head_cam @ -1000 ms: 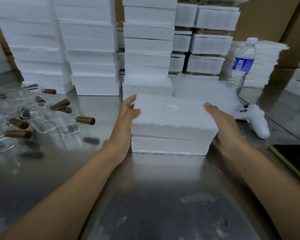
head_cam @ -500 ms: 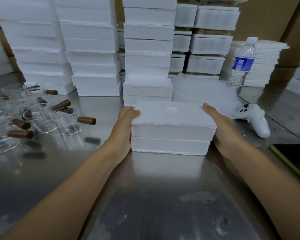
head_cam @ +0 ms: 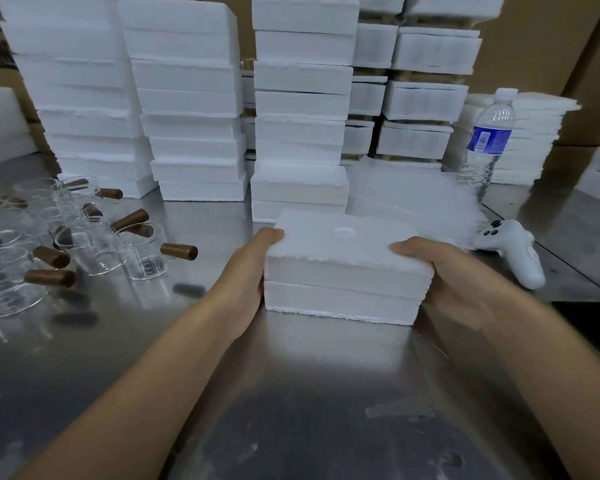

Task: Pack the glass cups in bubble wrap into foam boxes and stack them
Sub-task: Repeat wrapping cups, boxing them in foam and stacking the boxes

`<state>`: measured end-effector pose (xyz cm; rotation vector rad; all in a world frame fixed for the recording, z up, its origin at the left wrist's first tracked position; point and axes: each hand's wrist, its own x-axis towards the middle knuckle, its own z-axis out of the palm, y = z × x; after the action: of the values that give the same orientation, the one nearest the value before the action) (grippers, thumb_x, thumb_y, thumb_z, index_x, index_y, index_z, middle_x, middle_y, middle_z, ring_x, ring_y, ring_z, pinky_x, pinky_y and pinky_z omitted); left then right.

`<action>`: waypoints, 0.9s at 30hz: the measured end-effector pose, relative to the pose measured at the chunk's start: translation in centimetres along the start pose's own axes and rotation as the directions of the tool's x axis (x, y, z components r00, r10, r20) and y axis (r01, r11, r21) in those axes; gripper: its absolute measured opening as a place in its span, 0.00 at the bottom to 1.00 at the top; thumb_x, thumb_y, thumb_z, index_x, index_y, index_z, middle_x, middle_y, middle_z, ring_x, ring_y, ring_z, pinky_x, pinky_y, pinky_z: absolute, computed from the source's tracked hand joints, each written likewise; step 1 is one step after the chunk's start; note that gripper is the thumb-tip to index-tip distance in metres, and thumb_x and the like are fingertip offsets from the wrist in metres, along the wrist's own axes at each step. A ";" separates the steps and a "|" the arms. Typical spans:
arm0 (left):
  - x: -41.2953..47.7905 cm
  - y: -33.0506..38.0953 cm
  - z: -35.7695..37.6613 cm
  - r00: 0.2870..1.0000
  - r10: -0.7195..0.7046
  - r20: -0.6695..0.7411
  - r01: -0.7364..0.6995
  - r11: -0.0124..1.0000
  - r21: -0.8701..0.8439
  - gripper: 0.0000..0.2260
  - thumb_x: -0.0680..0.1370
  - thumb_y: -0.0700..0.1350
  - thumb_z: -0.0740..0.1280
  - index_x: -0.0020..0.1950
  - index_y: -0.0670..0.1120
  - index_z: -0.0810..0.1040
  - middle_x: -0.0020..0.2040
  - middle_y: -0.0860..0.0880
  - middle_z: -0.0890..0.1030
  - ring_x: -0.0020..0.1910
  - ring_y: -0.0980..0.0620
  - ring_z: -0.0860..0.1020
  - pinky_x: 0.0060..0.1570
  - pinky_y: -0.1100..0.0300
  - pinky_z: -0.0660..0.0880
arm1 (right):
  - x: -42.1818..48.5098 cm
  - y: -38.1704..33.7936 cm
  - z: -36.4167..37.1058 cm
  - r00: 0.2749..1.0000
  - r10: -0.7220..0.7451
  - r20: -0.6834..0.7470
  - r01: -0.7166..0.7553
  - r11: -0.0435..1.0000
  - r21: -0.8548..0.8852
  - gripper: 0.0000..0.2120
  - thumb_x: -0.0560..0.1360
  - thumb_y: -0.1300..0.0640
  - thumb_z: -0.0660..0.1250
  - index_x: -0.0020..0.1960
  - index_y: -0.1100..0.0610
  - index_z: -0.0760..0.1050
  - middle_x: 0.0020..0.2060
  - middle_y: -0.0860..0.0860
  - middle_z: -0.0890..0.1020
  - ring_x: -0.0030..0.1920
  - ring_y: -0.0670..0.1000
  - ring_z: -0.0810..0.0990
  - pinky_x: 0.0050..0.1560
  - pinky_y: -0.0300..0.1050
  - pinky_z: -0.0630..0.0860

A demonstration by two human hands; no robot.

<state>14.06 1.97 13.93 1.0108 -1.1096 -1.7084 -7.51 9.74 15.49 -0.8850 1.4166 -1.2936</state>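
Foam box [head_cam: 347, 271] between left hand [head_cam: 248, 271] and right hand [head_cam: 445, 277], both clasping its opposite ends.

1. Left arm: bare, reaching from 7 o'clock toward 1 o'clock, with the wrist about straight.
2. Left hand [head_cam: 253, 268]: palm pressed against the 9 o'clock end of the box [head_cam: 347, 271] — its tip curls onto the top corner.
3. Right arm: bare, reaching from 4 o'clock toward 10 o'clock.
4. Right hand [head_cam: 444, 275]: it cups the box's 3 o'clock end — the thumb lies on the top edge, and the fingers are hidden behind the side.
5. Both hands are level, with the box clamped between them.
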 end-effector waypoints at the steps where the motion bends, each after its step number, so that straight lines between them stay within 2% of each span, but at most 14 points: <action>1: 0.0 0.0 0.0 1.000 0.005 -0.006 -0.005 1.000 0.003 0.14 0.77 0.49 0.63 0.59 0.45 0.79 0.56 0.45 0.83 0.57 0.44 0.79 0.65 0.46 0.71 | 0.1 0.1 0.0 1.000 0.011 0.002 -0.011 1.000 0.024 0.10 0.70 0.56 0.69 0.50 0.60 0.80 0.49 0.59 0.80 0.49 0.63 0.75 0.58 0.51 0.68; 3: 0.0 -0.2 0.0 1.000 0.014 -0.019 -0.014 1.000 0.011 0.12 0.77 0.50 0.63 0.55 0.47 0.80 0.54 0.45 0.84 0.55 0.44 0.80 0.65 0.46 0.71 | 0.1 0.2 -0.2 1.000 0.019 0.005 -0.019 0.998 0.055 0.12 0.69 0.55 0.71 0.50 0.59 0.82 0.50 0.58 0.83 0.54 0.63 0.79 0.66 0.55 0.69; 4: 0.0 -0.2 0.0 0.999 0.016 -0.029 -0.016 1.000 0.014 0.11 0.77 0.50 0.63 0.53 0.47 0.81 0.52 0.46 0.84 0.53 0.45 0.81 0.64 0.46 0.71 | 0.1 0.3 -0.2 1.000 0.018 0.004 -0.018 0.998 0.057 0.10 0.69 0.55 0.72 0.47 0.58 0.83 0.47 0.57 0.84 0.52 0.60 0.80 0.65 0.57 0.70; 7: 0.0 -0.5 -0.1 0.998 0.034 -0.057 -0.033 0.999 0.017 0.11 0.76 0.52 0.63 0.51 0.48 0.81 0.48 0.48 0.85 0.49 0.46 0.81 0.62 0.49 0.73 | -0.4 0.4 0.1 1.000 0.004 0.027 -0.007 0.997 0.081 0.06 0.69 0.52 0.71 0.35 0.53 0.84 0.32 0.50 0.83 0.35 0.49 0.81 0.51 0.50 0.74; 8: 0.1 -0.6 -0.2 0.997 0.044 -0.067 -0.043 0.999 0.013 0.11 0.76 0.52 0.63 0.52 0.48 0.81 0.48 0.48 0.85 0.49 0.47 0.81 0.60 0.50 0.73 | -0.4 0.5 0.2 0.999 -0.007 0.041 0.003 0.996 0.094 0.06 0.69 0.52 0.71 0.36 0.53 0.84 0.32 0.49 0.83 0.34 0.48 0.81 0.48 0.48 0.73; 9: 0.1 -0.6 -0.2 0.995 0.053 -0.079 -0.053 0.999 0.003 0.11 0.76 0.51 0.63 0.52 0.48 0.81 0.48 0.49 0.85 0.49 0.47 0.81 0.58 0.51 0.73 | -0.5 0.5 0.5 0.999 -0.013 0.051 0.007 0.994 0.113 0.06 0.67 0.51 0.72 0.40 0.53 0.84 0.36 0.50 0.84 0.38 0.49 0.83 0.50 0.49 0.74; 11: 0.1 -0.6 -0.1 0.993 0.061 -0.104 -0.066 0.997 -0.043 0.10 0.76 0.51 0.63 0.50 0.49 0.81 0.46 0.49 0.84 0.47 0.47 0.80 0.56 0.52 0.73 | -0.5 0.7 0.7 0.997 -0.018 0.073 0.005 0.986 0.165 0.18 0.65 0.51 0.72 0.53 0.56 0.82 0.49 0.53 0.85 0.52 0.55 0.82 0.59 0.54 0.74; 12: 0.1 -0.6 0.0 0.991 0.062 -0.116 -0.070 0.995 -0.069 0.10 0.76 0.50 0.63 0.50 0.48 0.81 0.46 0.49 0.84 0.47 0.47 0.80 0.56 0.52 0.73 | -0.4 0.7 0.8 0.997 -0.022 0.078 0.008 0.984 0.179 0.22 0.64 0.51 0.72 0.57 0.56 0.80 0.52 0.53 0.84 0.55 0.55 0.81 0.62 0.55 0.73; 15: -0.1 -0.4 0.0 0.991 0.067 -0.118 -0.084 0.986 -0.144 0.10 0.77 0.49 0.63 0.52 0.47 0.80 0.47 0.48 0.83 0.47 0.47 0.80 0.55 0.53 0.73 | -0.4 0.8 1.0 0.994 -0.049 0.098 0.032 0.986 0.163 0.26 0.65 0.49 0.72 0.61 0.55 0.76 0.56 0.53 0.82 0.59 0.56 0.79 0.64 0.57 0.71; 17: -0.2 -0.2 -0.1 0.994 0.070 -0.088 -0.086 0.979 -0.182 0.11 0.77 0.48 0.62 0.54 0.46 0.80 0.47 0.47 0.83 0.45 0.48 0.80 0.50 0.55 0.75 | -0.5 0.8 1.1 0.993 -0.065 0.096 0.051 0.988 0.146 0.27 0.65 0.48 0.72 0.62 0.54 0.76 0.56 0.53 0.82 0.59 0.57 0.79 0.64 0.58 0.71; 19: -0.3 -0.1 -0.3 0.997 0.062 -0.054 -0.071 0.979 -0.193 0.13 0.77 0.48 0.62 0.57 0.44 0.80 0.50 0.45 0.83 0.47 0.47 0.80 0.50 0.54 0.75 | -0.4 0.5 1.2 0.992 -0.085 0.088 0.071 0.987 0.147 0.28 0.63 0.48 0.72 0.62 0.54 0.76 0.56 0.54 0.82 0.59 0.58 0.78 0.64 0.61 0.70; 23: -0.2 0.1 -0.4 0.991 0.132 0.010 -0.123 0.951 -0.285 0.17 0.79 0.52 0.60 0.60 0.42 0.77 0.56 0.46 0.83 0.55 0.48 0.80 0.53 0.54 0.77 | 0.0 -1.8 1.6 0.992 -0.122 0.042 0.114 0.980 0.160 0.24 0.60 0.50 0.71 0.55 0.56 0.78 0.52 0.56 0.83 0.52 0.57 0.81 0.57 0.60 0.75; 25: -0.1 0.4 -0.6 0.985 0.173 -0.028 -0.171 0.918 -0.357 0.21 0.80 0.54 0.57 0.66 0.42 0.74 0.64 0.44 0.78 0.64 0.47 0.74 0.65 0.51 0.69 | 0.3 -3.3 2.0 0.989 -0.134 0.061 0.117 0.968 0.220 0.19 0.61 0.52 0.70 0.51 0.55 0.79 0.47 0.55 0.84 0.45 0.55 0.83 0.49 0.57 0.79; 27: 0.2 0.8 -1.1 0.980 0.183 -0.077 -0.199 0.916 -0.349 0.18 0.80 0.53 0.57 0.64 0.45 0.75 0.63 0.46 0.78 0.65 0.49 0.74 0.66 0.52 0.66 | 0.9 -4.9 2.5 0.987 -0.142 0.072 0.116 0.951 0.288 0.17 0.62 0.52 0.69 0.50 0.54 0.78 0.42 0.53 0.83 0.39 0.54 0.83 0.41 0.55 0.80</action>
<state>15.18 1.28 14.30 0.6842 -0.8025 -1.6435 -5.78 7.41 20.29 -0.8410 1.0823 -1.4917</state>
